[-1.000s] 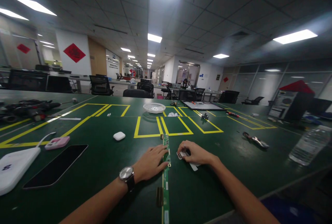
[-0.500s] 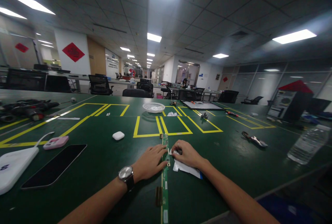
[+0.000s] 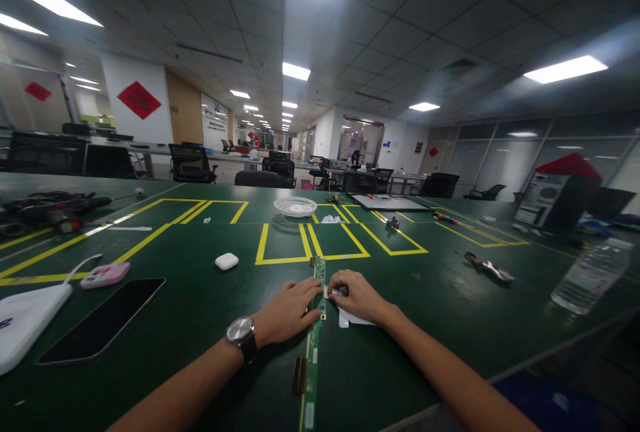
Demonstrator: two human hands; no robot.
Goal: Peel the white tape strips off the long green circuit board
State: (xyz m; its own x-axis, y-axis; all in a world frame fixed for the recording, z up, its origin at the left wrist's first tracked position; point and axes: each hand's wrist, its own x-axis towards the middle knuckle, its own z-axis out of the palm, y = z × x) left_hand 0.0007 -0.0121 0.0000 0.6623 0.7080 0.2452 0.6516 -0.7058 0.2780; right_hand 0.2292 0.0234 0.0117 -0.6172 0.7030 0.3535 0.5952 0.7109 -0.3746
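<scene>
A long narrow green circuit board [image 3: 313, 345] lies on the green table, running away from me. My left hand [image 3: 290, 309], with a watch on the wrist, rests flat on the board's left side with the fingers stretched out. My right hand [image 3: 357, 295] sits at the board's right edge, fingers curled in a pinch on a small white piece [image 3: 327, 292] against the board. A white sheet of paper [image 3: 353, 318] lies under my right hand.
A black phone [image 3: 103, 327], pink device [image 3: 104, 275], white box [image 3: 27, 325] and white earbud case [image 3: 227, 261] lie left. A white basket [image 3: 295, 207] and flat panel [image 3: 387, 203] sit far off. Pliers [image 3: 487, 267] and a water bottle [image 3: 590, 277] lie right. Yellow tape outlines mark the table.
My right hand has slid left from beside the board to its right edge, bringing the white piece up against it. My left hand has stayed on the board.
</scene>
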